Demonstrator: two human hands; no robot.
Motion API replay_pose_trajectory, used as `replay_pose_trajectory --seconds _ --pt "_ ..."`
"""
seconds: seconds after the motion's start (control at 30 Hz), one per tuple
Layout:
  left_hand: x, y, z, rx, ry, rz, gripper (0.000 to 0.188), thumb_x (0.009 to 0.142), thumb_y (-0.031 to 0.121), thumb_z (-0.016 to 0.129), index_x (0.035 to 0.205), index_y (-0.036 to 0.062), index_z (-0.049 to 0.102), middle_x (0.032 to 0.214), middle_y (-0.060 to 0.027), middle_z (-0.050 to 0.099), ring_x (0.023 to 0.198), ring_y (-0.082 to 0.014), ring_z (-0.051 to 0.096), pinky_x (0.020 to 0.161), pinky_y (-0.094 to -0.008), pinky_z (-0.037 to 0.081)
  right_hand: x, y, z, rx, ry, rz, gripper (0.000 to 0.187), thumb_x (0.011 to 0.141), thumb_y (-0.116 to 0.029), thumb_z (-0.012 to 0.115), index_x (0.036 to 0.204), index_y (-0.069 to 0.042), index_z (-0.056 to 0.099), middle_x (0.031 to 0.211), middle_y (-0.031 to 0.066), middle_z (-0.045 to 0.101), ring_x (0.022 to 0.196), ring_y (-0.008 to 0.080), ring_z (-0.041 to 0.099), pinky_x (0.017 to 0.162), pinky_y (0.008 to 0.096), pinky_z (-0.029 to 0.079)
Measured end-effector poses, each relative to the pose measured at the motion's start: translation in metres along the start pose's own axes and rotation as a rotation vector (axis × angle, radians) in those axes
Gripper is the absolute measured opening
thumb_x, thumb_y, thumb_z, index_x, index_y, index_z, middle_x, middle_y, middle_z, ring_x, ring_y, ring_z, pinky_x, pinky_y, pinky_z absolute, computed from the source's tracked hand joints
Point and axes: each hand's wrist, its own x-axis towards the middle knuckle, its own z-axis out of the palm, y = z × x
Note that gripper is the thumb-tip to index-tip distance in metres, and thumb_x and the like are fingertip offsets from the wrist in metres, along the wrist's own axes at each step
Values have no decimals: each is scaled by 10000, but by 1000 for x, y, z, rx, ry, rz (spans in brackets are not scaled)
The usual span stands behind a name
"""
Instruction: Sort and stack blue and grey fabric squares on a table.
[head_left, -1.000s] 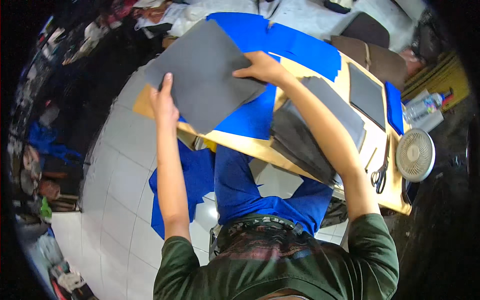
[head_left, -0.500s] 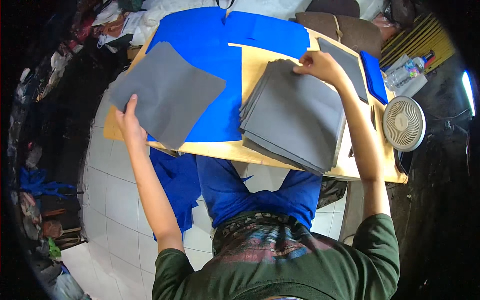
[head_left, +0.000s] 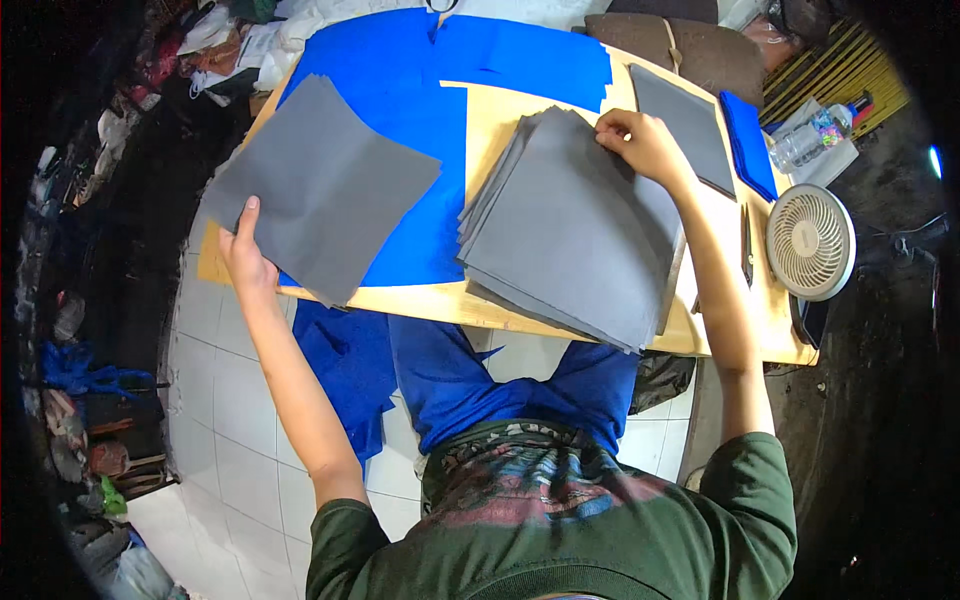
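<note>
My left hand grips a few dark grey fabric-like sheets by their near left edge, thumb on top. They are held over the left of the table, above a large blue sheet. At centre right lies a thick stack of similar grey sheets, its edges fanned unevenly on the left side. The fingertips of my right hand are pinched together at the far right edge of this stack. Whether they hold the top sheet's edge is hard to make out.
The pale wooden table carries another blue piece at the far side. To the right are a grey flat piece, a folded blue cloth, a clear bottle, a small round fan and a dark slim tool.
My left hand and its grey sheets have shifted slightly left. My right hand's fingers have slid a little along the stack's far edge to the right, still pinched.
</note>
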Motion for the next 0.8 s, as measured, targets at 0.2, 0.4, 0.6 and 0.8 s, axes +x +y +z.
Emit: replay_pose_trajectory --seconds 0.2,0.4,0.6,0.8 --pt "2 -3 -9 6 -8 -11 389 798 55 603 1159 -32 487 1168 -110 525 1045 -199 511 897 -324 406 -5 -7 1 -21 -4 -7 228 701 -171 692 845 -19 602 691 64 588 664 152 562 653 291 456" --pt "2 -5 -6 10 -2 9 378 806 50 595 1160 -32 488 1174 -109 523 1049 -200 509 909 -322 397 -6 -5 -4 -16 -57 23 253 676 -161 712 836 -13 583 646 62 535 631 134 526 637 288 446" --pt "3 -5 -8 21 -16 37 379 803 48 599 1156 -34 488 1166 -111 527 1042 -198 510 891 -324 407 -8 -4 -2 4 45 -81 231 716 -166 685 896 -34 625 764 107 634 717 179 623 678 281 478" --pt "3 -3 -11 29 12 -33 364 799 44 599 1139 -37 497 1160 -115 527 1034 -194 511 882 -325 413 -15 -13 -2 -43 175 -109 216 765 -184 638 950 -73 625 858 112 655 801 245 643 719 315 492"
